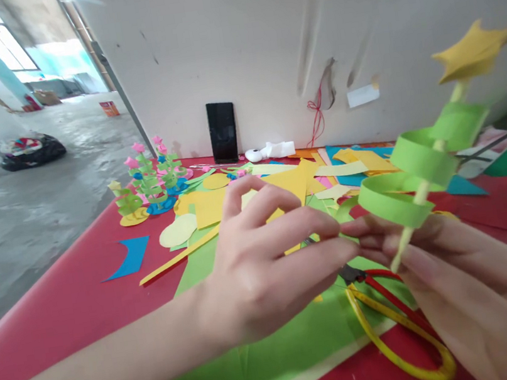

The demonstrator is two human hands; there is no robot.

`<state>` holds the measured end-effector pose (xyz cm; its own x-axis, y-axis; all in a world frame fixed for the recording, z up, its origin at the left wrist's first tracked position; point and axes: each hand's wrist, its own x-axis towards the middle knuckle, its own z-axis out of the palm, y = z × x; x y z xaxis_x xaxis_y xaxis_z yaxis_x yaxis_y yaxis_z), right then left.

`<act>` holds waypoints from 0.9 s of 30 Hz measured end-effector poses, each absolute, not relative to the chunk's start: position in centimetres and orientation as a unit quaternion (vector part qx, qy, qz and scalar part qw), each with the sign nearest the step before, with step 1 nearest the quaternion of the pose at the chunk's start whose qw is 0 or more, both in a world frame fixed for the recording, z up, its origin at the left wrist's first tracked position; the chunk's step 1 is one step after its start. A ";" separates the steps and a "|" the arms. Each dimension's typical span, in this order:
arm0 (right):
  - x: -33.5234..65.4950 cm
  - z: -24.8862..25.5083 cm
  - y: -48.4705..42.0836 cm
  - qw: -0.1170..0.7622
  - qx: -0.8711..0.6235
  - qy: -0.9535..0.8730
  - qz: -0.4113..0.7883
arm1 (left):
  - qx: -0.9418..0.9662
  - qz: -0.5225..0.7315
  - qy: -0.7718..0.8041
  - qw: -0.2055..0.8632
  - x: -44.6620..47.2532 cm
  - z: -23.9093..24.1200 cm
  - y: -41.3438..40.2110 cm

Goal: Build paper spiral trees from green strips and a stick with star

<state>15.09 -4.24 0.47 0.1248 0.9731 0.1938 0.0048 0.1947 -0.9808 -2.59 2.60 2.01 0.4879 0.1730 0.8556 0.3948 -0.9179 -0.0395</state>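
Note:
A paper flower point(439, 143) with a yellow folded star on top and light green paper loops along its pale stem is pinched near the bottom of the stem by my right hand point(456, 274). It tilts to the right. My left hand point(264, 258) is closed, fingers curled and tips meeting the right fingertips beside the lower loops. Its thumb is hidden, and I cannot make out what it pinches. Beneath both hands, scissors point(396, 315) with red and yellow handles lie on green paper sheets point(279, 364).
Finished paper flowers point(151, 180) stand on round bases at the table's back left. Coloured paper scraps point(209, 209) spread across the red table point(84, 304). A blue scrap point(130, 257) and yellow strip point(178, 256) lie left. A black phone point(223, 132) leans on the white panel.

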 end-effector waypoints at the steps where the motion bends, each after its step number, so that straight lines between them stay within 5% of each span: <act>1: 15.1 0.4 -4.3 0.578 -0.479 -0.512 0.418 | -0.855 -0.477 -0.166 0.115 -2.6 2.0 2.7; 19: 15.1 -0.8 -4.1 0.571 -0.484 -0.548 0.374 | -0.865 -0.445 -0.199 0.119 -2.0 1.4 2.9; 27: 15.6 -0.7 -4.0 0.559 -0.464 -0.522 0.447 | -0.861 -0.452 -0.190 0.135 -2.3 1.2 3.0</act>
<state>15.61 -3.96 -0.67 0.0559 0.9839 0.1699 -0.0154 0.1710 -0.9852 -2.25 2.96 1.17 0.5185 0.2046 0.8303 0.4494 -0.8912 -0.0611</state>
